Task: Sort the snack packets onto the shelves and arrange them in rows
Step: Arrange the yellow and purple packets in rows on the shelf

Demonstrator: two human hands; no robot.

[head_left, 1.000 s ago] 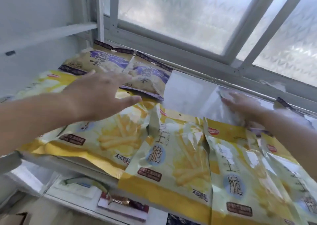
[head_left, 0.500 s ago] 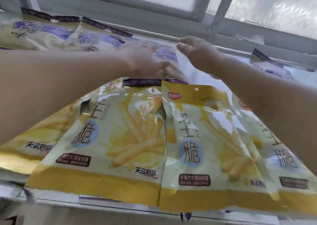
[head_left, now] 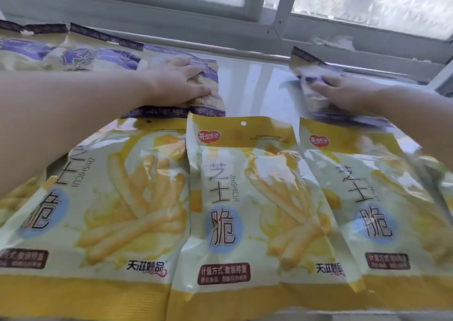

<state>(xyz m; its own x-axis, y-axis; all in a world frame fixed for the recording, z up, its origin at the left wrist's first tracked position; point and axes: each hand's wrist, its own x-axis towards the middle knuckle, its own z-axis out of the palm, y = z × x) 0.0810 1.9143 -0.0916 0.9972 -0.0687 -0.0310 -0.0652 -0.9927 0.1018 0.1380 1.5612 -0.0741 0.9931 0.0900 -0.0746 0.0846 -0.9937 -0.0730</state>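
Note:
A white shelf (head_left: 255, 85) holds two rows of snack packets. The front row is made of yellow cheese-stick packets lying side by side: left (head_left: 117, 198), middle (head_left: 240, 198) and right (head_left: 382, 198). Purple-and-cream packets (head_left: 93, 56) lie at the back left. My left hand (head_left: 176, 83) lies palm down on the rightmost packet of that row (head_left: 209, 100), thumb and fingers around its bulge. Farther right, across a bare gap, my right hand (head_left: 343, 93) grips another purple packet (head_left: 306, 68), whose far corner is tilted up.
A grey window frame (head_left: 277, 14) with frosted panes runs right behind the shelf. A grey upright (head_left: 443, 78) closes the shelf at the far right. The yellow packets overhang the shelf's front edge (head_left: 318, 314).
My right hand has moved from the middle to the far right and taken hold of a purple packet there. My left hand stays on the third purple packet. The view has shifted right.

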